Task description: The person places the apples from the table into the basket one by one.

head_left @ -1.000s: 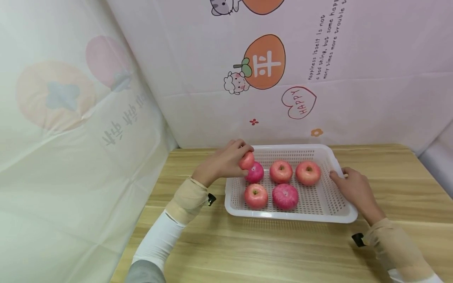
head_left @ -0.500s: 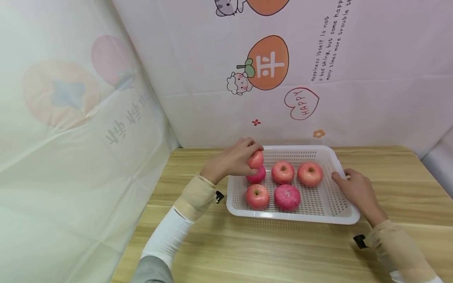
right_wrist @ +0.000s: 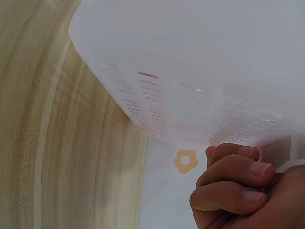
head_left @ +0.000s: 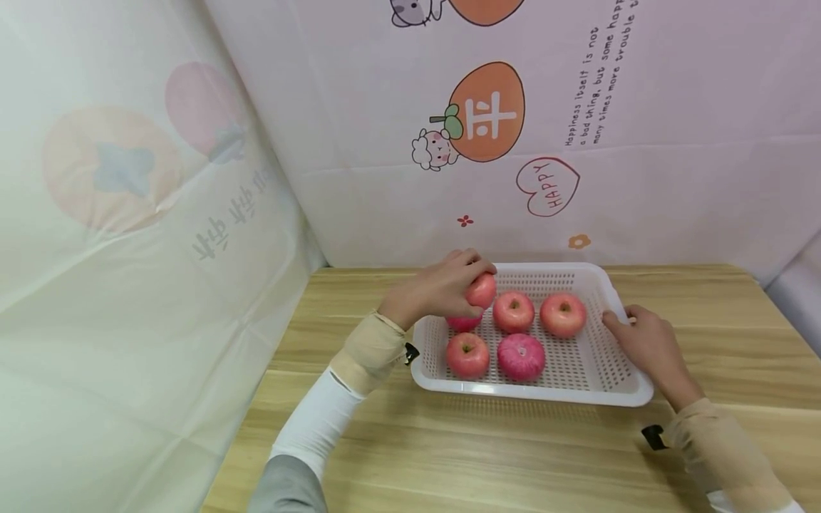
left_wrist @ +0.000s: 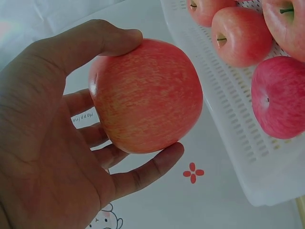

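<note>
My left hand (head_left: 442, 288) holds a pinkish-red apple (head_left: 482, 291) over the back left part of a white perforated plastic basket (head_left: 526, 389). In the left wrist view the thumb lies on one side of this apple (left_wrist: 147, 98) and the fingers curl round the other. Below the hand, a magenta apple (head_left: 465, 325) is partly hidden. Pinkish-red apples (head_left: 513, 311) and another magenta one (head_left: 521, 356) sit in the basket. At the basket's right side, my right hand (head_left: 649, 345) grips the rim, thumb inside; the right wrist view shows its fingers (right_wrist: 233, 181) curled at the rim.
The basket stands on a wood-grain table (head_left: 487, 456). Behind it hangs a white cloth (head_left: 385, 206) printed with cartoon fruit and lettering, and a similar cloth (head_left: 147, 306) covers the left side.
My left hand has moved right over the basket with the apple, covering more of the magenta apple below. The right hand keeps its grip on the rim. The head view has shifted slightly.
</note>
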Tool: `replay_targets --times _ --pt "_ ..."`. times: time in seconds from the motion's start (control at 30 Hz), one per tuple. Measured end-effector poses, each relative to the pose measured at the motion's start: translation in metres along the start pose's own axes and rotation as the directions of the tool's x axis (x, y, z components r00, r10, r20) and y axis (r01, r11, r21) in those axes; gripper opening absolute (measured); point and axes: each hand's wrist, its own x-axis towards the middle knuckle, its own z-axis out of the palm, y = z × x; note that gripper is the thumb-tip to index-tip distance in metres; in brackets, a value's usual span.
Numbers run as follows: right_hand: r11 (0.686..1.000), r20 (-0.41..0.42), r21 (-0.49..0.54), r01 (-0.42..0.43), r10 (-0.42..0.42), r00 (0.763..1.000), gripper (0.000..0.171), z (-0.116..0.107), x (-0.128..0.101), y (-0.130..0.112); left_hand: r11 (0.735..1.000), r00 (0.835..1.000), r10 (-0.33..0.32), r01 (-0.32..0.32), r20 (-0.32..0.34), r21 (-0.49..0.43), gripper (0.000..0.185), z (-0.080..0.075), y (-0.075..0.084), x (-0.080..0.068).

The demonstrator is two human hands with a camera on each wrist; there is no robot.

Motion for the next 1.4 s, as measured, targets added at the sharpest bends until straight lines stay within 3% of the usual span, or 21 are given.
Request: replay_targets --times 0.33,1.17,1.4 --pt "1.0 0.007 -0.004 0.001 -0.001 1.0 0.072 -0.002 -0.001 -0.001 0.998 0.999 0.039 -0.039 0.011 0.055 0.065 0.007 0.008 0.012" --pt "1.0 0.006 0.01 0.002 -0.002 1.0 0.072 -0.001 0.0 -0.002 0.994 0.994 0.107 -0.108 0.031 0.015 0.068 0.021 0.027 0.034" --pt "1.0 0.012 0.018 -0.003 0.003 1.0 0.072 -0.001 0.0 0.0 0.991 0.991 0.129 -0.13 0.022 0.04 0.065 0.026 0.032 0.039"
